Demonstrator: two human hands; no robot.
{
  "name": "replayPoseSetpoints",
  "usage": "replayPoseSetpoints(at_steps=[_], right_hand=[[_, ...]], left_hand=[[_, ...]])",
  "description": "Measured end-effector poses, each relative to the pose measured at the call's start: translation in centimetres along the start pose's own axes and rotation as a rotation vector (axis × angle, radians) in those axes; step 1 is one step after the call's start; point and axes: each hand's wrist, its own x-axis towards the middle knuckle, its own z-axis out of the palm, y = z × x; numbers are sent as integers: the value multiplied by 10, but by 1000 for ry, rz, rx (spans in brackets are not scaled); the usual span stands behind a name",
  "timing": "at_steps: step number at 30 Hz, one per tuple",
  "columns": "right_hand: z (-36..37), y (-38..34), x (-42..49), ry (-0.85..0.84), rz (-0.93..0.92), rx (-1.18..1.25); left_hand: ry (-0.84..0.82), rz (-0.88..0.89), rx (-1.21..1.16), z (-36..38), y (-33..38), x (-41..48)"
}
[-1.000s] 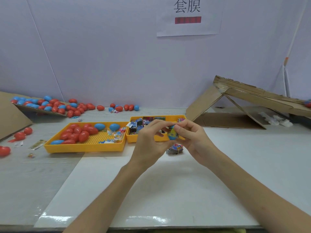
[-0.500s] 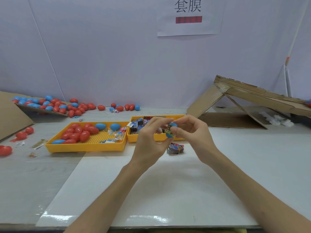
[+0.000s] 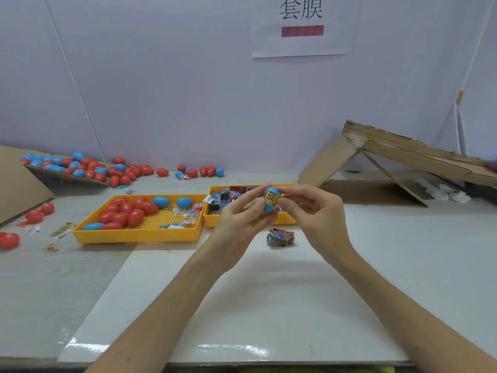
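You have the blue egg (image 3: 271, 208) raised over the table (image 3: 269, 305), in front of the small yellow tray (image 3: 215, 222). It is pinched from both sides. Your left hand (image 3: 242, 224) holds it from 9 o'clock with curled fingertips, and your right hand (image 3: 314, 216) holds it from 3 o'clock with thumb and forefinger. A printed sleeve (image 3: 271, 197) sits round the egg's upper part, with bare blue shell showing below.

The sleeve is the likeliest trouble. It looks slightly tilted, so pushing one side harder than the other could wrinkle it or jam it on the widest part of the egg.

The shell looks smooth and rounded, and only your fingertips hold it. A hard squeeze could shoot it out of your grip. It would then probably roll toward the big yellow tray (image 3: 134, 236) at 9 o'clock, or off the near edge at 6 o'clock.

The bundle of spare sleeves (image 3: 281, 236) lies on the table just below your hands at 6 o'clock, and a dropped egg could scatter it.
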Motion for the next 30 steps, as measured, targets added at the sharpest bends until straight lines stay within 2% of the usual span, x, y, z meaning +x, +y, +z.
replayPoseSetpoints(at_steps=[5,11,19,30], right_hand=[[-1,0,0,0,-60,-52],[-6,2,8,-154,20,-156],[-7,3,7,-211,-71,-259],[-6,0,7,-127,136,112]], left_hand=[[-1,-1,37,0,0,0],[20,-8,194,-4,3,2],[-9,-43,141,-3,2,2],[-91,-33,132,-2,4,-1]])
